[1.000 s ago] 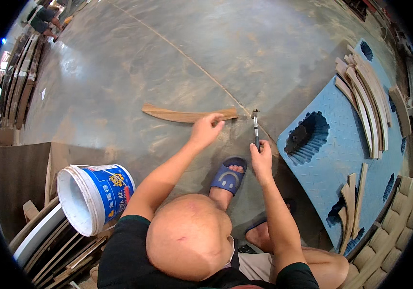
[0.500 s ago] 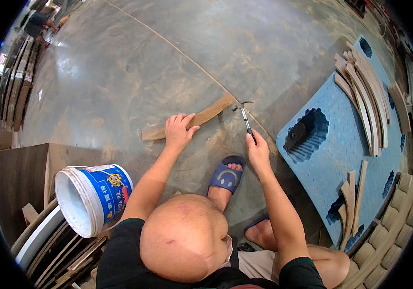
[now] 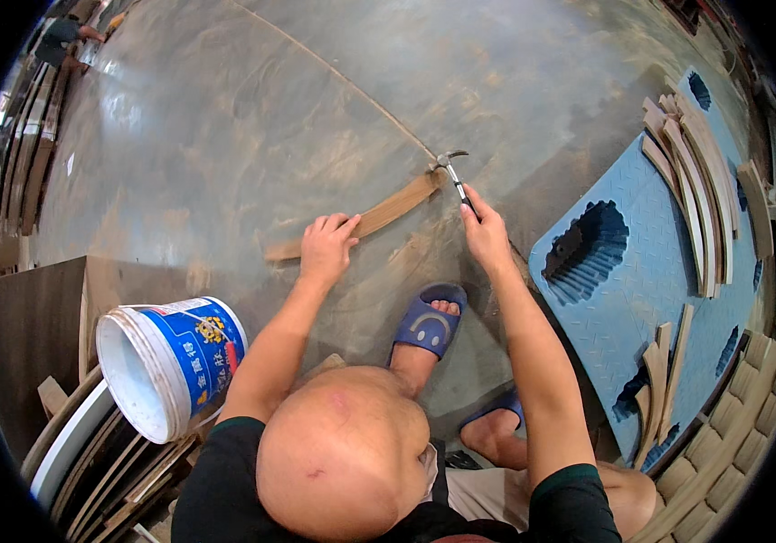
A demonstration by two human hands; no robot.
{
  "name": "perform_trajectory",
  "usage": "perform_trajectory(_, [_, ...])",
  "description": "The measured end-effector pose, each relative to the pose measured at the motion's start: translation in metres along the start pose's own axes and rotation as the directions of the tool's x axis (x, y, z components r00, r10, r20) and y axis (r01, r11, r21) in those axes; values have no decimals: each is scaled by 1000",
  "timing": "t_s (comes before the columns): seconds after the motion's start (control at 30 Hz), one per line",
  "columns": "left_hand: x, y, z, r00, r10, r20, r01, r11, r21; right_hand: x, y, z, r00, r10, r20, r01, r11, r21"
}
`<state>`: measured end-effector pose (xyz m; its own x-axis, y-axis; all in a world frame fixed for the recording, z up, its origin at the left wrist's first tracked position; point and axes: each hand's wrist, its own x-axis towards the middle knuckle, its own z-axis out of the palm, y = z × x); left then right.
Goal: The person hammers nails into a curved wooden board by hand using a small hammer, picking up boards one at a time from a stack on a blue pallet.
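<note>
- a plastic bucket (image 3: 169, 362) lies tipped on its side on the floor, below and to the left of the left hand (image 3: 326, 248), close beside that forearm; it is well apart from the right hand (image 3: 486, 237).
- the bucket is round with a white rim and white inside, its open mouth turned to the left.
- a blue printed label (image 3: 207, 339) wraps the bucket's wall, with small yellow and red marks on it.
- no signs or screens in view.
</note>
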<state>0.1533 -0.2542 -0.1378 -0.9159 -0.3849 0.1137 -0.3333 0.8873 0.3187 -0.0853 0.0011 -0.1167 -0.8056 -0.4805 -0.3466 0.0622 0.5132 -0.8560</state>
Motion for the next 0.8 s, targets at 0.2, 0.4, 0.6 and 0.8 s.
perform_trajectory(0.2, [-4,-3,-4,999,39,-19,-38,999,37,-1,26,0,996,-87,-21,87,996,0])
perform_trajectory(0.4, [-8,-6,-3,998,57,-41,-54,997,54,-17,25,16,991,-112,-66,120,985,123])
perform_trajectory(0.6, [-5,-5,-2,997,72,-28,-70,994,81,-14,43,15,978,-182,-105,200,962,187])
perform_trajectory(0.8, [-9,-16,-3,997,82,-8,-81,988,131,-35,1,8,936,-194,295,250,954,-165])
